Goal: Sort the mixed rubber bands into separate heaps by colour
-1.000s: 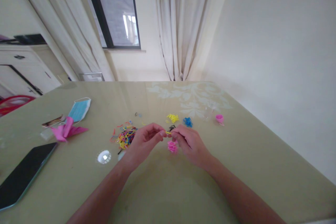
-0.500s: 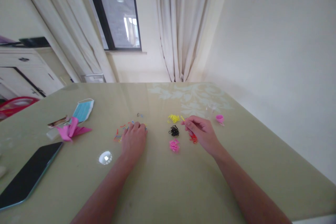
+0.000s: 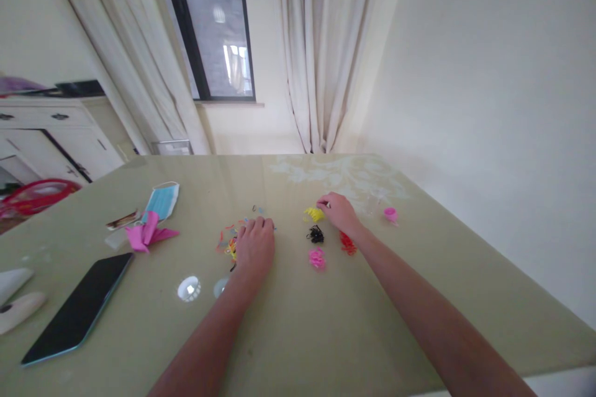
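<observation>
A smooth, glossy counter [image 3: 298,341] spans the scene. The left hand [image 3: 255,245] arches over a loose tangle of multicoloured bands [image 3: 231,248]; the right hand [image 3: 339,212] is at the far yellow heap [image 3: 313,214]. I cannot tell whether either grip pinches anything. Nearer lie a red heap [image 3: 347,244], pink heap [image 3: 317,258] and curly black heap [image 3: 316,234].

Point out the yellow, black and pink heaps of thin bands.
Yellow heap of thin bands [image 3: 314,215]: head view, on its middle.
Black heap of thin bands [image 3: 316,234]: head view, on its middle.
Pink heap of thin bands [image 3: 317,258]: head view, on its middle.
</observation>
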`<move>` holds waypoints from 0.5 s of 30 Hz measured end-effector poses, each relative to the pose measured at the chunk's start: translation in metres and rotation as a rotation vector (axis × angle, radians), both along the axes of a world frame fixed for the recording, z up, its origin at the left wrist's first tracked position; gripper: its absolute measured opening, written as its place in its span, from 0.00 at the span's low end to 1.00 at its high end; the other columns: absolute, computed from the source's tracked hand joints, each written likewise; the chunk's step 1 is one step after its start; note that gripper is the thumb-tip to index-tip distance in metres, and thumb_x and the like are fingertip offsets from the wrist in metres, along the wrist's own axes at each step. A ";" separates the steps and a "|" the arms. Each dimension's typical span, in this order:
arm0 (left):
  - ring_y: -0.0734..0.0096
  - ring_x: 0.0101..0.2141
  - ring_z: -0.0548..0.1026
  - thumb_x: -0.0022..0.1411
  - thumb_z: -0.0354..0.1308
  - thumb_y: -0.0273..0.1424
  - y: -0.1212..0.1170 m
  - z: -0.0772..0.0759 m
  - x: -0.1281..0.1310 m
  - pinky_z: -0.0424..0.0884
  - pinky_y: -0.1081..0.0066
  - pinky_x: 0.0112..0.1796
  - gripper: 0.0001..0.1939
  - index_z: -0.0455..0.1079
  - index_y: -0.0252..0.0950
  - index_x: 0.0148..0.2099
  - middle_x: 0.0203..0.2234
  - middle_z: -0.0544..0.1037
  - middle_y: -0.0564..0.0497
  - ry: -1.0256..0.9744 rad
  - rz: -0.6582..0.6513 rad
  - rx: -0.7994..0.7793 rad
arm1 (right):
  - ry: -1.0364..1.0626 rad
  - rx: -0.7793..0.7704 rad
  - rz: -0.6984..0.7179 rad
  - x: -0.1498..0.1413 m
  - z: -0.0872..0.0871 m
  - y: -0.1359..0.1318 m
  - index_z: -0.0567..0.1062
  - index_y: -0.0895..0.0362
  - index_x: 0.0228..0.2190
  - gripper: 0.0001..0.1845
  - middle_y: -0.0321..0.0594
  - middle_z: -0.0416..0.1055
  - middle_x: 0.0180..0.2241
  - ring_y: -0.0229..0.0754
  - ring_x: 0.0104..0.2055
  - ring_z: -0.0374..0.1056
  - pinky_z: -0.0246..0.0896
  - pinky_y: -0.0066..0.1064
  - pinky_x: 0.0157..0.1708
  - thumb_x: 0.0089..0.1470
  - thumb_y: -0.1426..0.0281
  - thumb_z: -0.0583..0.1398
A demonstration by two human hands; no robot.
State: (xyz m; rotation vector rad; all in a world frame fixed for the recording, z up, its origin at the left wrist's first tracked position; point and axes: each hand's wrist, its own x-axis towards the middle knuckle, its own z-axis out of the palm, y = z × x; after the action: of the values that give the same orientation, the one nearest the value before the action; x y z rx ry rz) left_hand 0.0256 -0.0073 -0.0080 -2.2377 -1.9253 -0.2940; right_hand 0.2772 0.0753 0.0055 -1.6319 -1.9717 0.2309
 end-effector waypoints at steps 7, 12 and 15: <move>0.53 0.46 0.80 0.75 0.53 0.28 -0.003 0.003 0.013 0.71 0.58 0.48 0.10 0.76 0.37 0.45 0.42 0.85 0.44 -0.361 -0.082 -0.035 | 0.005 0.041 -0.003 0.007 -0.002 -0.016 0.88 0.54 0.37 0.12 0.48 0.83 0.39 0.49 0.42 0.78 0.68 0.36 0.45 0.64 0.73 0.62; 0.62 0.40 0.82 0.72 0.56 0.30 -0.004 0.003 0.018 0.76 0.63 0.45 0.08 0.76 0.38 0.43 0.38 0.86 0.47 -0.895 -0.252 -0.106 | 0.158 0.145 0.094 0.013 -0.005 -0.064 0.86 0.55 0.44 0.12 0.45 0.81 0.40 0.46 0.42 0.77 0.69 0.36 0.45 0.69 0.67 0.61; 0.63 0.38 0.83 0.69 0.57 0.33 -0.008 0.003 0.021 0.78 0.64 0.44 0.08 0.77 0.38 0.44 0.37 0.86 0.48 -1.078 -0.335 -0.135 | 0.277 0.141 0.180 0.006 -0.004 -0.083 0.85 0.55 0.43 0.11 0.43 0.79 0.37 0.43 0.34 0.73 0.68 0.34 0.39 0.68 0.63 0.64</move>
State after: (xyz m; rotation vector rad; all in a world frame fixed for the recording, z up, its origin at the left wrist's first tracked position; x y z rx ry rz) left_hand 0.0471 -0.0154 -0.0051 -2.7661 -1.9086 -1.7596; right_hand 0.2831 -0.0078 0.0018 -1.2614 -1.8750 0.3582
